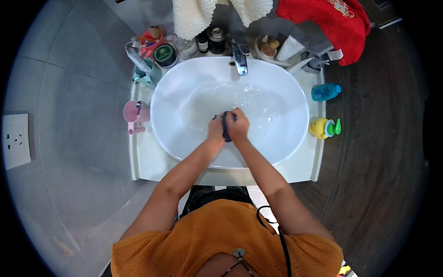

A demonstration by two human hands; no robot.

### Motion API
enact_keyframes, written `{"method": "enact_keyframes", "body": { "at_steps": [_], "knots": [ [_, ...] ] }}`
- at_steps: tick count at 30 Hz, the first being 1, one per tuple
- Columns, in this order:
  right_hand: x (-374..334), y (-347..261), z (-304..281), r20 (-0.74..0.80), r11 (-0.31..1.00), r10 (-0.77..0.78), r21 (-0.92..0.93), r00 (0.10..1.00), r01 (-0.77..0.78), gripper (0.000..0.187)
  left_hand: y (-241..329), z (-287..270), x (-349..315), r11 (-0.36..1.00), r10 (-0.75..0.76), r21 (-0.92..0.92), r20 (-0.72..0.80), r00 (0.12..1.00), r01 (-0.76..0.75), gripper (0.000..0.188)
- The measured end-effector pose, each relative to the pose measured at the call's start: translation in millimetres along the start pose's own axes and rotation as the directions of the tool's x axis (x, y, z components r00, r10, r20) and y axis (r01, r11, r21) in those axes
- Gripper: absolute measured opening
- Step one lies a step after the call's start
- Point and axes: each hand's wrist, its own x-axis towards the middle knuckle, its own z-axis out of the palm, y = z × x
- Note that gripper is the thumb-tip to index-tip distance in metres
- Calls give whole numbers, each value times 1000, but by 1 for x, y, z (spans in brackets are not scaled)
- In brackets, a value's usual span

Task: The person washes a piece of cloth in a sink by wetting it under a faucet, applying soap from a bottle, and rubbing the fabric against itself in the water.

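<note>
Both my hands are together over the near middle of a white oval sink (161,134) with water in it. A dark, wet cloth-like piece (226,128) is bunched between them. My left hand (215,128) closes on its left side, and my right hand (238,124) grips it from the right. Bits of the dark material show between the fingers; its full shape is hidden. Beyond my hands, a chrome faucet (240,60) reaches over the sink's far rim. Ripples and bright glints mark the water (249,90).
Left of the sink stand a pink cup (134,112) and a teal cup (148,76). Jars, including a green-lidded one (165,54), line the back. On the right are a blue bottle (325,92) and a yellow pump bottle (321,128). White (191,18) and red towels (332,25) hang behind.
</note>
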Motion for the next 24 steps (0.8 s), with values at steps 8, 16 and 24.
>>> {"method": "enact_keyframes", "body": {
  "at_steps": [8, 16, 24],
  "knots": [
    [16, 65, -19, 14, 983, 180, -31, 984, -179, 24, 2, -17, 11, 957, 69, 267, 157, 985, -109, 32],
    [4, 36, -33, 411, 909, -162, -293, 897, 298, 43, 22, -46, 23, 997, -63, 59, 83, 995, 58, 54],
    [11, 17, -18, 245, 995, -100, 14, 964, 100, 40, 28, -14, -3, 946, -305, -52, 186, 934, 319, 43]
  ]
}}
